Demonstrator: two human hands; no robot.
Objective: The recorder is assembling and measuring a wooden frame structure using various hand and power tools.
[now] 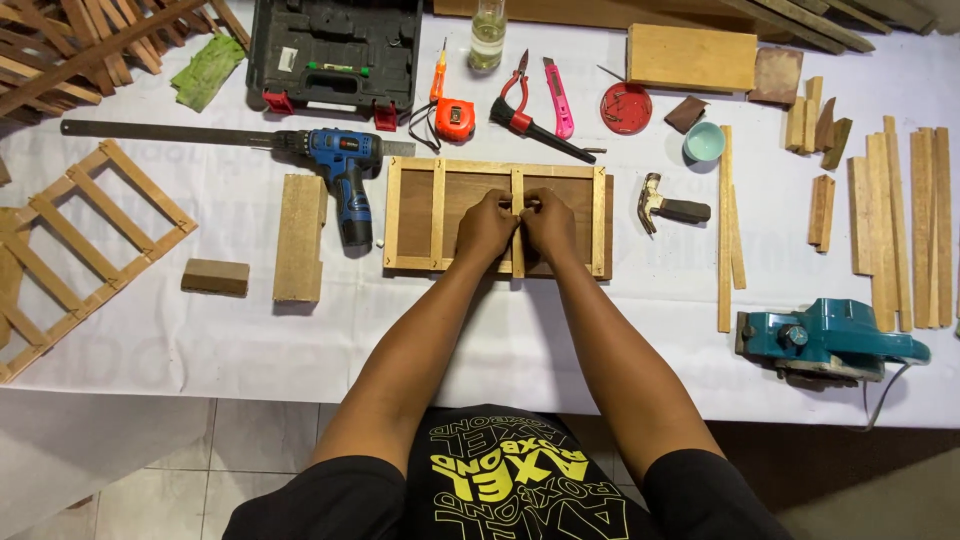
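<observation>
A rectangular wooden frame [420,215] of light slats on a brown board lies flat in the middle of the white table. My left hand [484,228] and my right hand [549,225] meet over its upright middle slat [517,265]. Both hands have curled fingers pinching that slat from either side near its top. What the fingertips hold besides the slat is hidden.
A blue cordless drill [343,170] and a wood block [299,238] lie left of the frame, a hammer [667,208] and loose slats [727,228] to the right. A teal electric planer [828,340] sits near the right front edge. A lattice [70,250] lies far left.
</observation>
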